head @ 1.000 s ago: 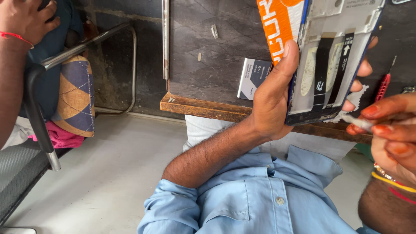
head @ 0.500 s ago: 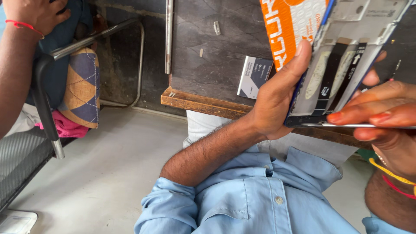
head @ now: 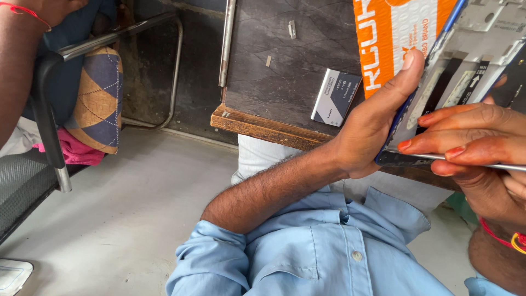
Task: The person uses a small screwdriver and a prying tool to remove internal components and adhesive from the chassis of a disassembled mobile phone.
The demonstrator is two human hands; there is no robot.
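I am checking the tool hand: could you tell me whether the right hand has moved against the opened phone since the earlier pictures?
Yes. The right hand has moved up and left across the opened phone.

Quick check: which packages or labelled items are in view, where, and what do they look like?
Padded envelope: top right on the table, orange and white.
Phone battery: flat on the table, grey-white label.
Opened phone: in left hand, black-and-white stickers inside; right hand works on it.

surface: dark wooden-edged table (head: 263,123) | on it: grey flat battery (head: 336,97), orange packet (head: 394,38)
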